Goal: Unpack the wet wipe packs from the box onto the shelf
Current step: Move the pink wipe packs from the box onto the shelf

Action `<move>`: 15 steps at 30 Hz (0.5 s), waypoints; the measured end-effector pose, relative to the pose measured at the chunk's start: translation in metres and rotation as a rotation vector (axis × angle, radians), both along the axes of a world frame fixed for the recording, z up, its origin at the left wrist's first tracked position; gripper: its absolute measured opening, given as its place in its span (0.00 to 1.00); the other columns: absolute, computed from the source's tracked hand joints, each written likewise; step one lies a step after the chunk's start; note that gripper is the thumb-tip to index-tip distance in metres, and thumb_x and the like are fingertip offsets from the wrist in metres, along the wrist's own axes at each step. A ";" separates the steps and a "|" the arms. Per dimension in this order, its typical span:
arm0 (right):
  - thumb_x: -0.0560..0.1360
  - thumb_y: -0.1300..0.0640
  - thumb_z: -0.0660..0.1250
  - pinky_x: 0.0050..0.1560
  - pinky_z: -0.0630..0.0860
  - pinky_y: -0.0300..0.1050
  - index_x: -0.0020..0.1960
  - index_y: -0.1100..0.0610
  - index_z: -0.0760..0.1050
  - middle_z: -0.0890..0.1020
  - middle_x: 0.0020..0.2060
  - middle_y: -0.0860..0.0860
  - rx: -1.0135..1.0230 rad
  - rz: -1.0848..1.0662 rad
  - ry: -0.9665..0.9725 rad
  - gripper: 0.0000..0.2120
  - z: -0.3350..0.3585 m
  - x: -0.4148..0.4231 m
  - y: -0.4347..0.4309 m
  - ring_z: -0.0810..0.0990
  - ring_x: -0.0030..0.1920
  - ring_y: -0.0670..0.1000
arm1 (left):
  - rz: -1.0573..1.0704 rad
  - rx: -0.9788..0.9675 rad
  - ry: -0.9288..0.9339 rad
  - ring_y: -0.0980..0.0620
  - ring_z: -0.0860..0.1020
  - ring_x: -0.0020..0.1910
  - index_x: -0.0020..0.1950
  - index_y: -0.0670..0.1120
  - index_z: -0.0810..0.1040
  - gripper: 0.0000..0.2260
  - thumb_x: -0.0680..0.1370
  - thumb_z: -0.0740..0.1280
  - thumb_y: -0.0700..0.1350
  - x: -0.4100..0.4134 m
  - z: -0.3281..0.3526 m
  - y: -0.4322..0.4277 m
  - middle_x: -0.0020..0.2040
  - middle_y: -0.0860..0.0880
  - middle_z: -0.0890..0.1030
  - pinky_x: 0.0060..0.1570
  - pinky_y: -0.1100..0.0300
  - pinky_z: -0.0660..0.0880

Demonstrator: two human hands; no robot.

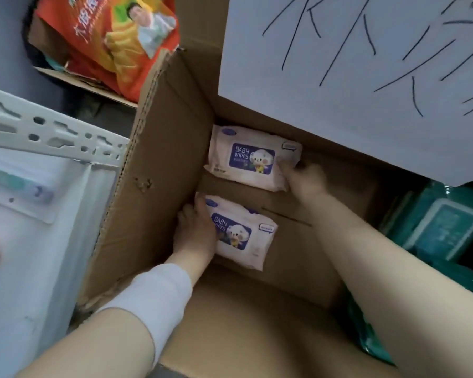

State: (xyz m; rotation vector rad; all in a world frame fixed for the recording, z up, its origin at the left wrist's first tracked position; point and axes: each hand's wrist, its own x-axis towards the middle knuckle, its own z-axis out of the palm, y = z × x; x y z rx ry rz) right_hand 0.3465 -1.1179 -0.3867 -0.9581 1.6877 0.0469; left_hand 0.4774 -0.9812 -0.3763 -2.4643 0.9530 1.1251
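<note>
Two white baby wipe packs with blue labels lie on the bottom of an open cardboard box (pixel 159 159). My right hand (pixel 306 180) grips the right end of the far wipe pack (pixel 251 156). My left hand (pixel 195 231) is closed on the left end of the near wipe pack (pixel 242 233), thumb on top. Both arms reach down into the box. A white sleeve cuff covers my left wrist.
A white metal shelf (pixel 52 132) with slotted rails stands left of the box. A white paper sheet (pixel 352 72) with black handwriting covers the box's far flap. Teal wipe packs (pixel 443 227) lie to the right. An orange snack bag (pixel 115 36) sits in another carton behind.
</note>
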 end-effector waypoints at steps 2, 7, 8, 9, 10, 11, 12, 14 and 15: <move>0.73 0.42 0.65 0.58 0.75 0.48 0.62 0.65 0.72 0.78 0.60 0.60 0.023 -0.031 -0.021 0.29 -0.007 0.006 -0.006 0.77 0.59 0.58 | 0.154 -0.032 0.088 0.42 0.63 0.71 0.75 0.47 0.46 0.43 0.71 0.73 0.45 0.001 -0.003 0.000 0.72 0.41 0.60 0.66 0.50 0.64; 0.71 0.42 0.68 0.53 0.71 0.39 0.68 0.60 0.67 0.75 0.64 0.55 0.158 -0.066 -0.066 0.32 -0.006 0.007 -0.012 0.75 0.62 0.55 | 0.462 0.038 0.222 0.43 0.70 0.66 0.71 0.44 0.51 0.41 0.69 0.75 0.43 0.001 -0.005 0.002 0.69 0.42 0.68 0.61 0.54 0.69; 0.71 0.41 0.68 0.57 0.73 0.41 0.68 0.59 0.67 0.76 0.63 0.55 0.169 -0.097 -0.096 0.33 -0.006 0.006 -0.013 0.76 0.62 0.55 | 0.438 0.084 0.226 0.44 0.69 0.67 0.72 0.43 0.50 0.41 0.70 0.74 0.46 0.000 -0.007 0.004 0.70 0.42 0.66 0.62 0.54 0.67; 0.71 0.41 0.68 0.61 0.74 0.45 0.68 0.59 0.68 0.77 0.62 0.55 0.172 -0.131 -0.124 0.32 -0.008 0.004 -0.014 0.77 0.61 0.55 | 0.357 0.155 0.214 0.44 0.66 0.69 0.73 0.43 0.48 0.41 0.71 0.72 0.50 -0.003 -0.006 0.004 0.72 0.42 0.63 0.64 0.55 0.65; 0.72 0.41 0.67 0.62 0.74 0.49 0.67 0.58 0.68 0.78 0.60 0.55 0.175 -0.157 -0.147 0.31 -0.008 0.003 -0.014 0.78 0.59 0.55 | 0.333 0.187 0.210 0.44 0.64 0.71 0.75 0.43 0.47 0.41 0.73 0.69 0.53 -0.006 -0.005 0.005 0.74 0.42 0.60 0.66 0.56 0.63; 0.72 0.42 0.66 0.61 0.75 0.51 0.67 0.58 0.68 0.78 0.59 0.55 0.178 -0.176 -0.162 0.29 -0.008 0.001 -0.014 0.78 0.58 0.54 | 0.308 0.207 0.232 0.43 0.64 0.71 0.75 0.43 0.49 0.38 0.75 0.67 0.54 -0.008 -0.004 0.006 0.74 0.42 0.60 0.68 0.55 0.63; 0.73 0.43 0.66 0.61 0.75 0.51 0.66 0.58 0.69 0.79 0.58 0.54 0.182 -0.188 -0.168 0.28 -0.008 0.000 -0.014 0.79 0.58 0.54 | 0.341 0.205 0.266 0.42 0.67 0.69 0.75 0.43 0.55 0.35 0.75 0.67 0.53 -0.009 -0.006 0.009 0.72 0.42 0.64 0.68 0.53 0.66; 0.73 0.44 0.67 0.60 0.76 0.51 0.66 0.59 0.69 0.79 0.57 0.55 0.183 -0.190 -0.175 0.27 -0.009 -0.003 -0.014 0.79 0.57 0.54 | 0.428 0.215 0.322 0.40 0.74 0.63 0.70 0.40 0.66 0.32 0.71 0.73 0.50 -0.008 -0.006 0.012 0.66 0.40 0.73 0.62 0.49 0.72; 0.72 0.44 0.68 0.60 0.76 0.51 0.66 0.58 0.69 0.79 0.57 0.55 0.183 -0.189 -0.180 0.28 -0.010 -0.003 -0.014 0.79 0.57 0.54 | 0.474 0.209 0.344 0.40 0.75 0.61 0.68 0.40 0.69 0.31 0.69 0.74 0.49 -0.007 -0.004 0.013 0.64 0.39 0.75 0.60 0.50 0.74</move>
